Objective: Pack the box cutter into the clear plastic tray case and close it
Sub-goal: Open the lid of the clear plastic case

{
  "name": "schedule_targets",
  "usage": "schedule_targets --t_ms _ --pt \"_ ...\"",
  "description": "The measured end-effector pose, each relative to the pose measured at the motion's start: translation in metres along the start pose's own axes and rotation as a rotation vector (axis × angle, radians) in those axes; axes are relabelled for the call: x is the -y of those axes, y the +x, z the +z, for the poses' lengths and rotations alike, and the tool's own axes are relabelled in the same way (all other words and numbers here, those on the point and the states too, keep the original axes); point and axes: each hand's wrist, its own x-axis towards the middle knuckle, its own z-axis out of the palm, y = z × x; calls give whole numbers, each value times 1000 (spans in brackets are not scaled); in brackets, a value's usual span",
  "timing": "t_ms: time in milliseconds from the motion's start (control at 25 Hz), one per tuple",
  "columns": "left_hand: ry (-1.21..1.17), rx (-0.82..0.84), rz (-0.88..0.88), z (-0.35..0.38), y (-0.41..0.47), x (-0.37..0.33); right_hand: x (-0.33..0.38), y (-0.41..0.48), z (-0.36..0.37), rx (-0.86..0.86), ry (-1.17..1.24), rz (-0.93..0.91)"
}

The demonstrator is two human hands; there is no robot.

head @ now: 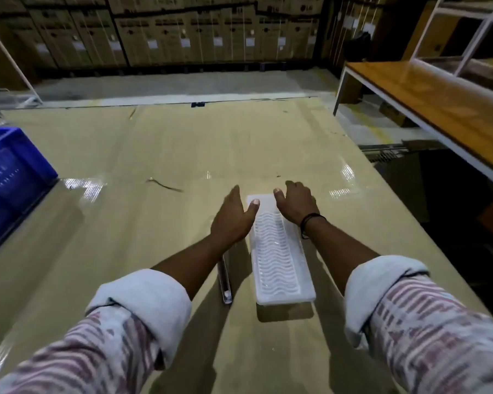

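Both hands, left hand (234, 220) and right hand (296, 206), grip the long white-ribbed clear plastic tray case (279, 251) at its far end, fingers clamped on its sides, probably to press it closed on the tan table (125, 155); the box cutter itself I cannot make out.

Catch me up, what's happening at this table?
A person is working a long clear plastic tray case on a cardboard-covered table. Both hands are at its far end: the left hand has its thumb on the top, and the right hand is on the other side. The case lies flat and looks closed, though I can't tell what is inside. A slim clear strip lies beside it under the left forearm. A blue crate sits at the left edge.
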Motion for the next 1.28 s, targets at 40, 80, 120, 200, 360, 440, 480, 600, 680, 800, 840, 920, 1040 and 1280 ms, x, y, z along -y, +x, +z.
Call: schedule_targets --t_ms 40,80,120,200,360,440,480,600,680,800,840,920,1040,1280 --pt "-113 18 -51 6 2 -2 -2 1 3 46 27 44" --pt "-182 37 -94 10 4 -4 -4 2 4 84 50 76" --pt "-232 36 -124 16 4 -6 -8 3 8 98 81 84" --pt "-295 3 -179 24 7 -10 -12 4 16 112 132 78" --pt "-410 -54 -283 30 14 -13 -19 4 25 60 201 27" --pt "-429 -76 -313 33 17 -9 -21 4 26 45 215 4" --pt "-430 -84 -325 33 16 -11 -22 5 26 39 218 -8" --pt "-405 -108 -330 40 16 -11 -24 6 27 14 206 -47" --pt "-392 -113 -332 42 18 -12 -26 8 28 10 191 -59" --pt "-390 -96 -331 43 17 -11 -24 9 28 -15 141 -84" --pt "-386 -84 -333 43 18 -10 -24 9 27 -37 121 -95" --pt "-381 -56 -324 42 18 -9 -22 8 27 -56 65 -111" --pt "-379 -46 -302 40 16 -10 -19 7 24 -34 -43 -116" --pt "-486 -23 -281 36 16 -3 -8 12 24 71 -240 -371"
